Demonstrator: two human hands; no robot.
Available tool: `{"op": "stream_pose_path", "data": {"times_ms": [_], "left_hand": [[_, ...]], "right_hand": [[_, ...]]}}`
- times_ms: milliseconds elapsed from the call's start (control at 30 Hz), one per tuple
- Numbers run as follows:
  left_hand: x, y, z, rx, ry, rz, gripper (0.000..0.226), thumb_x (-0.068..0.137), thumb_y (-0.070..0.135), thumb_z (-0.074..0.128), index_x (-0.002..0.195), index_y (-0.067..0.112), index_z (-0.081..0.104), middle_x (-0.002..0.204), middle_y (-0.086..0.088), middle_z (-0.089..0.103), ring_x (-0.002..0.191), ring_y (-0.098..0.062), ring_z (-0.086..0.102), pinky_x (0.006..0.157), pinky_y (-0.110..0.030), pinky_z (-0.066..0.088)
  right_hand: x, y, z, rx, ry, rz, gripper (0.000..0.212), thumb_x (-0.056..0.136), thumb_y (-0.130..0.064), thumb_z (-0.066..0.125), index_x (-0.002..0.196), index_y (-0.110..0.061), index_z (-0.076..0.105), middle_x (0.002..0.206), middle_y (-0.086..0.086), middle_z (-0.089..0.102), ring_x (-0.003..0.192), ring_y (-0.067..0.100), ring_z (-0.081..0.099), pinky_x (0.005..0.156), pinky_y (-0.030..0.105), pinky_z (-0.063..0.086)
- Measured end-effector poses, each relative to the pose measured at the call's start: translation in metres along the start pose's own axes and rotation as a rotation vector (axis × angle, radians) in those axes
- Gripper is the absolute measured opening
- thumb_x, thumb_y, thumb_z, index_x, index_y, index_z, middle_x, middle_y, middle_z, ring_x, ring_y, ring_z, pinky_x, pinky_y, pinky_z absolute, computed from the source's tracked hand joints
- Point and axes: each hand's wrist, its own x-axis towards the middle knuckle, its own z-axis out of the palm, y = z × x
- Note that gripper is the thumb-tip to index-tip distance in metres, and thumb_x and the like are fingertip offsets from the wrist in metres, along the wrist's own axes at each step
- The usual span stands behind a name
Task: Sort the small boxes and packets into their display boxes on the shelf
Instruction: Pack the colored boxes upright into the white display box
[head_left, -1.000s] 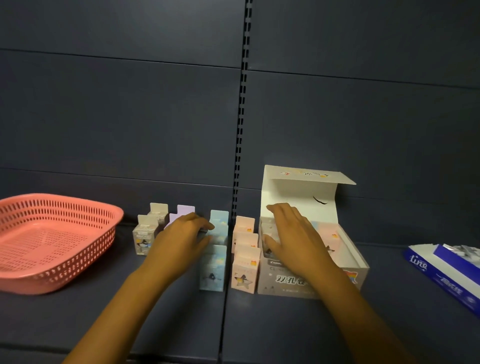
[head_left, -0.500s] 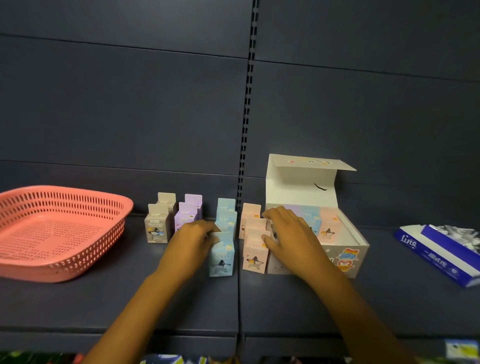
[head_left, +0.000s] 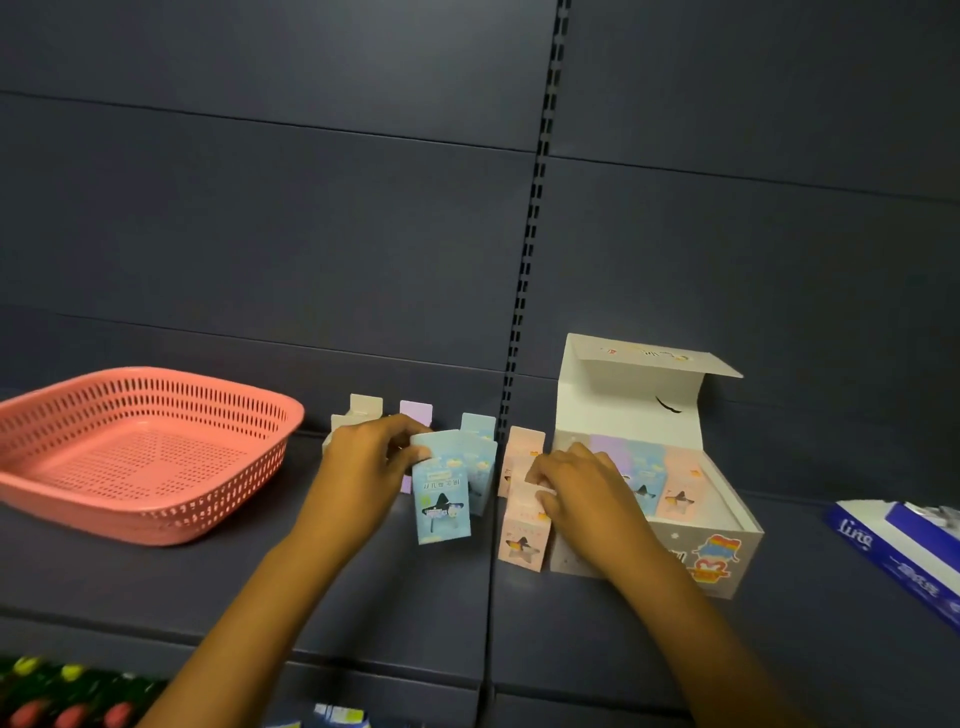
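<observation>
My left hand (head_left: 358, 470) grips a light blue small box (head_left: 441, 499) by its top, holding it tilted just above the shelf. My right hand (head_left: 582, 491) pinches the top of a pink small box (head_left: 522, 538) that stands beside the white display box (head_left: 696, 564). The display box has its lid up and holds purple, blue and pink boxes. More small boxes stand behind my hands: beige (head_left: 365, 408), purple (head_left: 415, 413), blue (head_left: 480, 457) and pink (head_left: 524, 444).
A pink plastic basket (head_left: 145, 452) sits on the dark shelf (head_left: 363, 597) at the left. A blue and white packet (head_left: 904, 551) lies at the far right. The shelf's front edge runs below my forearms, with colourful goods on a lower level.
My left hand has lifted the front blue box and tilted it. My right hand came out of the display box and took hold of the front pink box. The camera moved back.
</observation>
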Motion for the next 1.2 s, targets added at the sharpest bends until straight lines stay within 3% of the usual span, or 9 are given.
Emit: {"op": "stream_pose_path", "data": {"times_ms": [333, 533, 600, 700, 800, 900, 1000, 1200], "left_hand": [[0.001, -0.014, -0.008, 0.001, 0.008, -0.040, 0.011, 0.088, 0.015, 0.067, 0.098, 0.018, 0.069, 0.091, 0.002, 0.073, 0.072, -0.003, 0.065, 0.063, -0.020, 0.054], [0.018, -0.002, -0.009, -0.027, 0.058, 0.009, 0.012, 0.088, 0.016, 0.068, 0.100, 0.016, 0.069, 0.090, 0.003, 0.072, 0.067, 0.001, 0.063, 0.049, -0.009, 0.047], [0.027, 0.010, -0.004, -0.047, 0.060, 0.027, 0.012, 0.088, 0.018, 0.067, 0.100, 0.018, 0.069, 0.090, 0.006, 0.070, 0.071, 0.000, 0.064, 0.051, -0.011, 0.048], [0.040, 0.032, 0.010, -0.077, 0.089, 0.086, 0.010, 0.088, 0.017, 0.068, 0.097, 0.019, 0.070, 0.092, 0.007, 0.071, 0.080, -0.001, 0.064, 0.068, -0.021, 0.054], [0.050, 0.055, 0.032, -0.116, 0.088, 0.105, 0.010, 0.088, 0.018, 0.068, 0.098, 0.018, 0.069, 0.085, 0.010, 0.069, 0.077, 0.000, 0.064, 0.061, -0.014, 0.050], [0.061, 0.075, 0.058, -0.156, 0.087, 0.114, 0.009, 0.088, 0.019, 0.068, 0.097, 0.016, 0.068, 0.082, 0.010, 0.067, 0.073, 0.000, 0.062, 0.058, -0.011, 0.049], [0.070, 0.093, 0.086, -0.180, 0.089, 0.124, 0.007, 0.088, 0.020, 0.067, 0.095, 0.018, 0.067, 0.086, 0.010, 0.068, 0.078, -0.006, 0.065, 0.063, -0.022, 0.056], [0.085, 0.118, 0.142, -0.176, 0.058, 0.141, 0.007, 0.088, 0.021, 0.068, 0.094, 0.019, 0.067, 0.084, 0.004, 0.070, 0.078, -0.011, 0.065, 0.068, -0.035, 0.058]], "right_hand": [[0.006, -0.014, 0.002, 0.100, -0.054, -0.028, 0.018, 0.095, -0.025, 0.050, 0.108, -0.030, 0.062, 0.115, -0.006, 0.063, 0.102, 0.016, 0.052, 0.084, 0.025, 0.043], [0.000, -0.005, -0.025, 0.304, 0.097, 0.011, 0.013, 0.094, -0.023, 0.052, 0.101, -0.029, 0.060, 0.100, -0.013, 0.059, 0.095, 0.006, 0.049, 0.086, 0.026, 0.044], [-0.001, 0.005, -0.037, 0.315, 0.135, 0.040, 0.010, 0.095, -0.025, 0.052, 0.100, -0.030, 0.058, 0.100, -0.014, 0.057, 0.096, 0.005, 0.049, 0.086, 0.023, 0.042], [-0.003, 0.027, -0.053, 0.295, 0.184, 0.084, 0.004, 0.094, -0.028, 0.053, 0.097, -0.030, 0.055, 0.103, -0.013, 0.056, 0.099, 0.007, 0.051, 0.086, 0.019, 0.043], [-0.008, 0.052, -0.066, 0.332, 0.233, 0.115, 0.004, 0.093, -0.024, 0.056, 0.093, -0.027, 0.055, 0.103, -0.010, 0.056, 0.096, 0.010, 0.055, 0.082, 0.020, 0.051], [-0.013, 0.079, -0.078, 0.351, 0.275, 0.097, 0.006, 0.091, -0.018, 0.057, 0.092, -0.024, 0.058, 0.095, -0.012, 0.055, 0.093, 0.008, 0.056, 0.071, 0.016, 0.049], [-0.015, 0.110, -0.086, 0.308, 0.274, 0.104, 0.007, 0.092, -0.019, 0.056, 0.093, -0.026, 0.059, 0.092, -0.018, 0.050, 0.094, 0.007, 0.055, 0.076, 0.019, 0.052], [-0.018, 0.169, -0.088, 0.200, 0.272, 0.158, 0.006, 0.093, -0.026, 0.054, 0.097, -0.031, 0.056, 0.102, -0.011, 0.052, 0.099, 0.007, 0.053, 0.083, 0.024, 0.051]]}}
